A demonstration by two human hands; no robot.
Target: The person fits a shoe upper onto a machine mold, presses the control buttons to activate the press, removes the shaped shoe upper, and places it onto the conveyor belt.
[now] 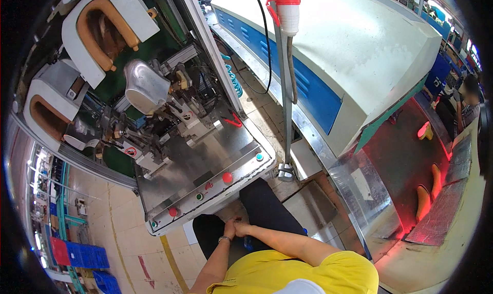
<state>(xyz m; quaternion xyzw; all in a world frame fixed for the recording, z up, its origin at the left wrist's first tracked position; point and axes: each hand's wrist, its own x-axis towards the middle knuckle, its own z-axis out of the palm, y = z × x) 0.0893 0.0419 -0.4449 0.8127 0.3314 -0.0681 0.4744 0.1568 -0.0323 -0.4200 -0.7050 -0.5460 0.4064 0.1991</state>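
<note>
1. left hand [229, 229] and right hand [240, 228] rest clasped together at the lap — each grip holding only the other.
2. nearest thing — the machine's button panel [205, 191], just ahead and slightly left; the hands are equally near.

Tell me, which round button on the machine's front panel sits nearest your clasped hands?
The red button at the panel's near edge, left of the hands; the other red button lies farther up.

Yellow shirt [308, 273], black trousers [267, 207], red buttons [227, 177], blue crates [82, 254].
</note>
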